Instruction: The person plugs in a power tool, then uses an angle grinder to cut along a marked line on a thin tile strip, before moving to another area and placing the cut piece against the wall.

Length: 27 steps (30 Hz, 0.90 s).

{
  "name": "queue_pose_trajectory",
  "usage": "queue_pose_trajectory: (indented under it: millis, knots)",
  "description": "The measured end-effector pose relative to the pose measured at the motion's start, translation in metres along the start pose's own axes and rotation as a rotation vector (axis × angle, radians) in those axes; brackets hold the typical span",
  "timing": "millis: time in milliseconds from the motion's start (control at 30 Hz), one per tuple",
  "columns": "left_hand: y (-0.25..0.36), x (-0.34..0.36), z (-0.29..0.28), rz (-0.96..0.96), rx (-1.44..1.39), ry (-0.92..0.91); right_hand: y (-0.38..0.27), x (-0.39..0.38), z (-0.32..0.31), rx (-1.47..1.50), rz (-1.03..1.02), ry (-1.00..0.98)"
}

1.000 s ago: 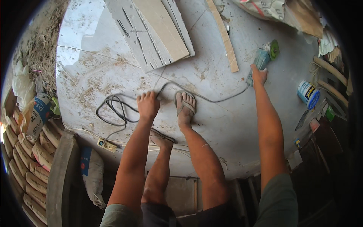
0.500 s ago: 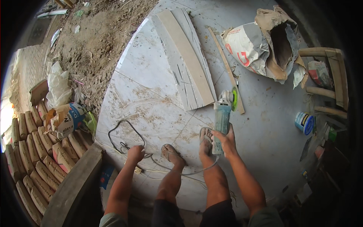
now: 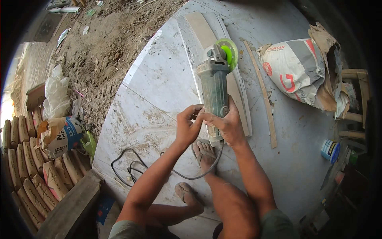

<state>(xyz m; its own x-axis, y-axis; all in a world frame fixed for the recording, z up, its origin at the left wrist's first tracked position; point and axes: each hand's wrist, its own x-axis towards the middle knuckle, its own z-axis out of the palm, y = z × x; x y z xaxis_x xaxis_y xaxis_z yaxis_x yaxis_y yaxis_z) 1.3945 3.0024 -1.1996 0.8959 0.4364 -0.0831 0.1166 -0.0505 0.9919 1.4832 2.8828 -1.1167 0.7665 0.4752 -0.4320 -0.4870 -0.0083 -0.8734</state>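
Observation:
My right hand (image 3: pixel 232 126) is wrapped round the rear body of a teal-grey angle grinder (image 3: pixel 215 87), its thumb across the front. At the grinder's left side, my left hand (image 3: pixel 186 126) is closed, with curled fingers against the body near the right thumb; its fingertips are partly hidden. A bright green disc (image 3: pixel 234 59) sits at the tool's head, pointing away from me. From the rear end, a black cord (image 3: pixel 191 177) loops down to the floor on the left. Below and beyond the grinder, a beige tile strip (image 3: pixel 199 30) lies on grey-white tile pieces (image 3: pixel 225 30).
A narrow strip (image 3: pixel 266 99) lies right of the tiles, beside a torn mortar bag (image 3: pixel 296 71). A blue-lidded tub (image 3: pixel 330 151) stands at the right. Stacked brown bags (image 3: pixel 36 171) and a concrete ledge (image 3: pixel 75 199) are on the left, with loose soil (image 3: pixel 107 47) beyond.
The grinder has been raised and moved left, over the tile pieces. My left hand has let go of the cord and come up to the grinder. My feet have shifted.

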Motion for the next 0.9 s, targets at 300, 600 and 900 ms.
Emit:
queue_pose_trajectory:
  millis: [300,600,900]
  knots:
    - [0.033,0.027,0.011,0.47,-0.109,-0.133,-0.035,0.036,-0.038,0.375,0.034,-0.128]
    - [0.073,0.046,0.018,0.769,0.215,-0.243,-0.054,0.025,-0.056,0.62,0.061,-0.145]
    - [0.078,0.024,0.029,0.95,0.302,-0.145,-0.053,-0.003,-0.059,0.547,0.026,-0.05]
